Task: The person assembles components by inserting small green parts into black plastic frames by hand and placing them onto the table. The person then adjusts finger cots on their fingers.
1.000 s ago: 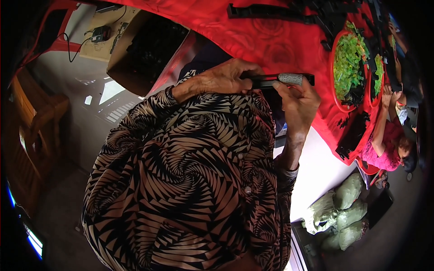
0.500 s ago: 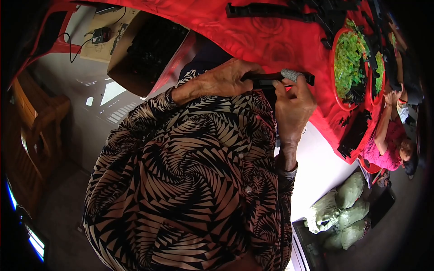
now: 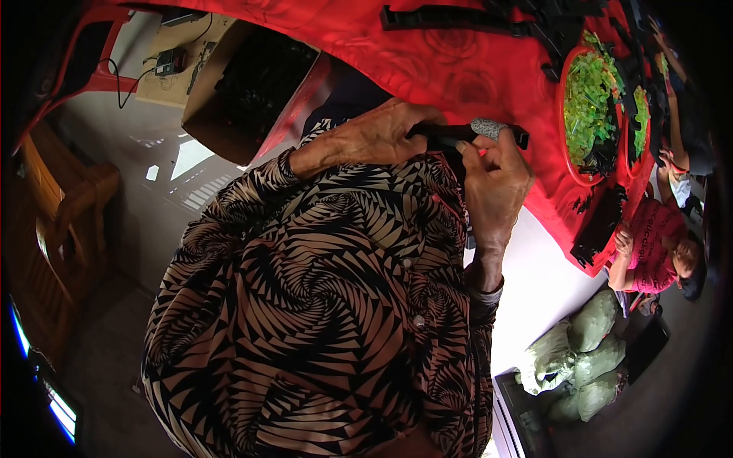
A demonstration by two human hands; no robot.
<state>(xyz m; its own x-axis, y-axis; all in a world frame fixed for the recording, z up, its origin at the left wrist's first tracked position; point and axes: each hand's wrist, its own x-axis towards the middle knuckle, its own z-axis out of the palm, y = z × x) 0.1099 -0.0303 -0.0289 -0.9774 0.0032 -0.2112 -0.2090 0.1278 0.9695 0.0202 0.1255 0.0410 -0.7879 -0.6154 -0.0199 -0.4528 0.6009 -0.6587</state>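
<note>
Long, narrow black strip, seemingly plastic (image 3: 447,136): between one and two o'clock; likely light, stiff; best held near both ends.
My left hand (image 3: 389,131): grasping its nine-o'clock end.
My right hand (image 3: 498,183): pinching it towards three o'clock.

Dark lettering (image 3: 646,241) on co-worker's pink shirt (image 3: 658,250); nothing else legible

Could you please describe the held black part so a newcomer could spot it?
Start at the red cloth up top. By its lower edge, left of the bowl of green pieces, the slim black part spans from left hand to right hand. Unlike the black pieces on the cloth, it is held.
</note>
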